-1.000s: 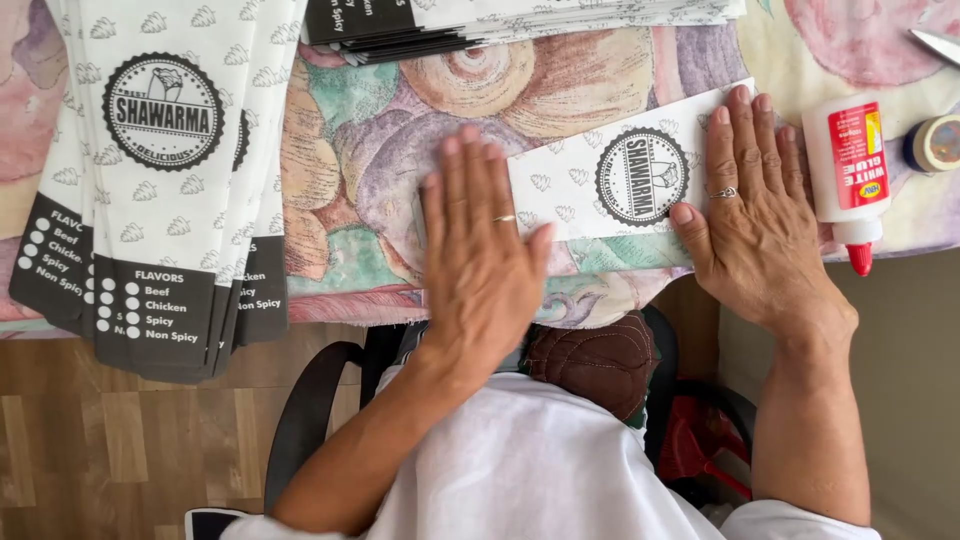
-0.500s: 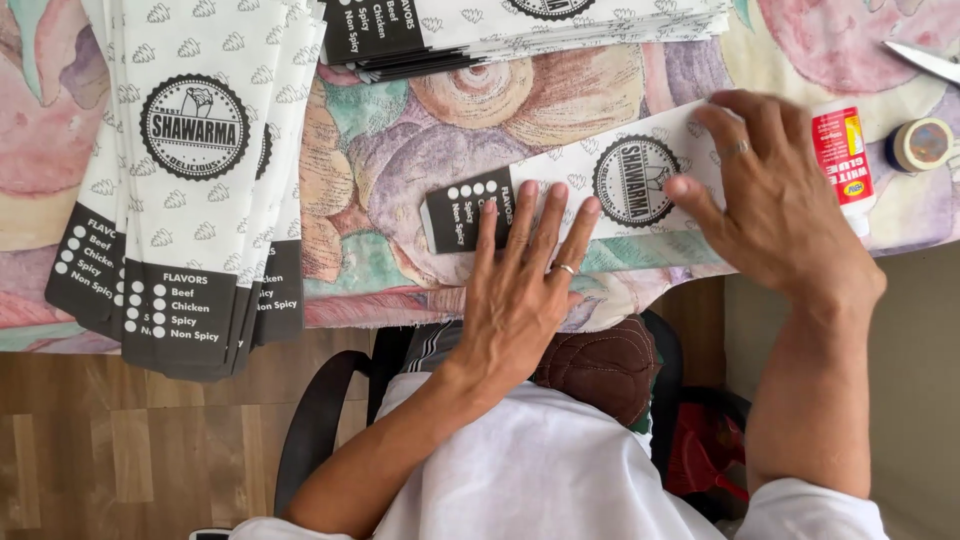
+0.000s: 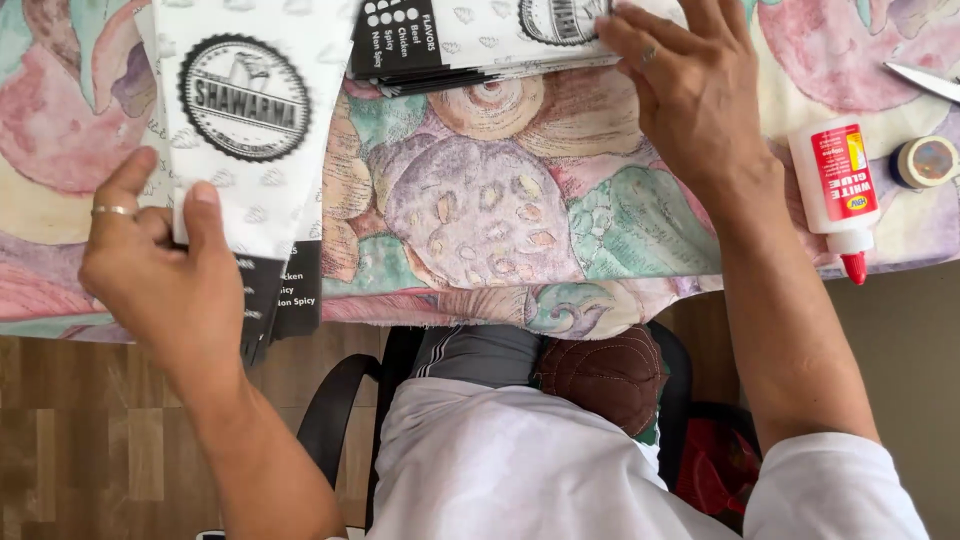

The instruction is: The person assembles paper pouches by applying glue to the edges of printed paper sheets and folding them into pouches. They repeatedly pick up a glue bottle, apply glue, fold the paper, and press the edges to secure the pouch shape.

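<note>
White paper bags w/ round black stamp & black ends, stacked at table's left edge. Left hand pinches top bag's lower edge. Right hand rests flat, fingers spread, on far stack.

Soft, even daylight fills the frame, bright enough that the white printed paper bags in the upper left of the frame and the white shirt at the bottom look nearly washed out, with no hard glare anywhere. Shadows are faint: a thin dark edge lies under the stacked bags at the top centre, and the wooden floor in the lower left sits dimmer than the desk. Focus is sharp across the middle, while the left hand shows slight softness, and straight lines bend a little toward the corners.
</note>
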